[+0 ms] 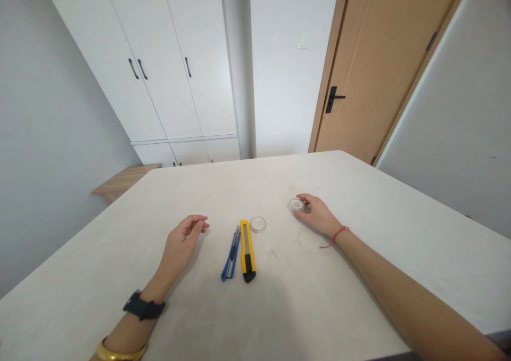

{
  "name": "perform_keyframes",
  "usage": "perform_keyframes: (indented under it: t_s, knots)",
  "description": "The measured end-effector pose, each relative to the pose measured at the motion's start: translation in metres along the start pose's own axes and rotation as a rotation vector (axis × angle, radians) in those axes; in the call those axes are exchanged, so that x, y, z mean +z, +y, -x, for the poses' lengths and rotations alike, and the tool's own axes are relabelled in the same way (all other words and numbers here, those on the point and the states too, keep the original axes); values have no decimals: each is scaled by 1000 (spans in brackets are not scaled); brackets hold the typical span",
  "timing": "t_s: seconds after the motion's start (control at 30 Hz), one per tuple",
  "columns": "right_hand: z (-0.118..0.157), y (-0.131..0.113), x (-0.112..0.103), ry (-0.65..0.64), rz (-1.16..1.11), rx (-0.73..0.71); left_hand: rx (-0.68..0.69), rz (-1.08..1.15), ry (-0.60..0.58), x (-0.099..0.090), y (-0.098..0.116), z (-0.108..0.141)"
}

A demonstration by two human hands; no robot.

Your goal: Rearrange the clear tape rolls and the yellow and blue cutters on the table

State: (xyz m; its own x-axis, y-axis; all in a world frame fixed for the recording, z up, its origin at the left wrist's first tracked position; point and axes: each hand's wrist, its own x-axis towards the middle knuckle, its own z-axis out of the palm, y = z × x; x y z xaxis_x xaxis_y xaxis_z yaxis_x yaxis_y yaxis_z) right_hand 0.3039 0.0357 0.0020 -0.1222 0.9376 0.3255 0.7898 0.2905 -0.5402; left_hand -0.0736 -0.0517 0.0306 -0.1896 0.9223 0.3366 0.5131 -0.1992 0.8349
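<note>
My right hand point(320, 215) has its thumb and fingers closed around the edge of a small clear round plastic disc-like case point(295, 205), low over or on the table. A second clear round plastic piece point(258, 224) lies flat to its left. Just in front of that piece is a yellow utility knife point(248, 254) with a black end. Beside it, on the left, lies a slimmer blue utility knife point(231, 255). My left hand point(183, 245) rests on its side left of the knives, fingers curled together against the thumb, with nothing visible in them.
The white table point(159, 201) spreads out under both hands. Behind it stand white cabinets point(171, 100) with black handles and a wooden door point(379, 57). A wooden ledge point(123, 181) juts out beyond the table's left edge.
</note>
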Motion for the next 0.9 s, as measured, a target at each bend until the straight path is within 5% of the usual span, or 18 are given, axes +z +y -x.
perform_keyframes:
  t_s: [0.5,0.7,0.9]
  knots:
    - [0,4,0,-21,5,-9,-14,8,2,0,0,0]
    - [5,-37,-15,285,85,-230,-1,9,4,-1,2,-1]
    - [20,-93,7,-94,-2,-440,-2,16,-2,-1,0,-1]
